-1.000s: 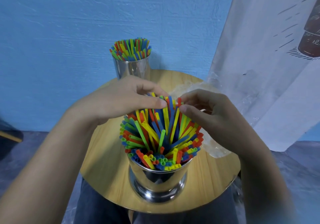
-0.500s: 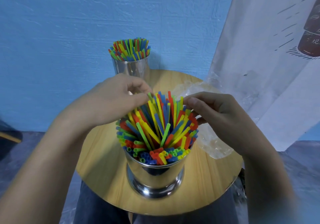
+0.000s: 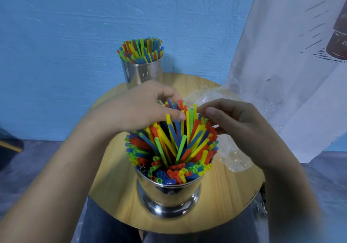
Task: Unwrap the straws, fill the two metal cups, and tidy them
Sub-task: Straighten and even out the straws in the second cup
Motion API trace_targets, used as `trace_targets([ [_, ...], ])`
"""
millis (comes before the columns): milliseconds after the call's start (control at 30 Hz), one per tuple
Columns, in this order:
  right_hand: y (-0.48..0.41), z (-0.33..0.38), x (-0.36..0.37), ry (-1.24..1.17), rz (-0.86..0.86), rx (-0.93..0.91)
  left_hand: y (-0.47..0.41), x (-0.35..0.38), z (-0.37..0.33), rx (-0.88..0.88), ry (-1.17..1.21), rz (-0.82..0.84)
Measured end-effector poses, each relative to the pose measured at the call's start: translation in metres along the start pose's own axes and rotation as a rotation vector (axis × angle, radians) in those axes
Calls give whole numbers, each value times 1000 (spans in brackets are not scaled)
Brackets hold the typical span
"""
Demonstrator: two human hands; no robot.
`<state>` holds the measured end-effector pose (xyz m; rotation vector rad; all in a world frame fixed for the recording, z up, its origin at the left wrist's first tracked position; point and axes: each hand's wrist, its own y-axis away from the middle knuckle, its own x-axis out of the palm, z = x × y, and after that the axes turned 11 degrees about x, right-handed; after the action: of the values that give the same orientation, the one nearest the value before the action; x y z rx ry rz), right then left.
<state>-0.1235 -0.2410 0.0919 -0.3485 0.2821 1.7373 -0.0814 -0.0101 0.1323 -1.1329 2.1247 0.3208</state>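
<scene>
Your left hand (image 3: 148, 107) pinches the straws (image 3: 169, 145) at their tops. They stand splayed in the near metal cup (image 3: 169, 195), mid bench (image 3: 234, 195); the far cup (image 3: 142, 73) stands full behind. Your right hand (image 3: 242, 124) curls round their right tips. The plastic wrapper (image 3: 231, 156) lies to the right.

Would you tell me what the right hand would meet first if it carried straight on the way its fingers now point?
The right hand would first meet the straws in the near cup, whose tips its fingers touch; beyond them probably the left hand, though depth is unclear.

two cups (image 3: 169, 194) (image 3: 142, 72), two hands (image 3: 142, 107) (image 3: 238, 122), one table (image 3: 225, 195)
</scene>
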Motion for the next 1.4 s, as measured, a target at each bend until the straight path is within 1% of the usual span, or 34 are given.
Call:
trace_targets([
  [133,1,-2,-1,-6,-8,10,2,-1,2,-16,-82,-38],
  [267,2,1,0,-16,7,12,7,-4,5,-72,-133,-100],
  [600,5,8,2,-46,19,-10,17,-8,8,-86,-133,-69],
  [833,5,2,-1,-57,50,-9,8,-2,3,-41,-13,-15],
  [967,5,1,-1,-62,51,-13,4,-1,4,2,4,2],
  [1200,4,1,0,-35,49,-36,4,1,4,-14,0,27],
  [1400,4,-1,0,-56,43,-33,0,4,3,-9,-34,2],
])
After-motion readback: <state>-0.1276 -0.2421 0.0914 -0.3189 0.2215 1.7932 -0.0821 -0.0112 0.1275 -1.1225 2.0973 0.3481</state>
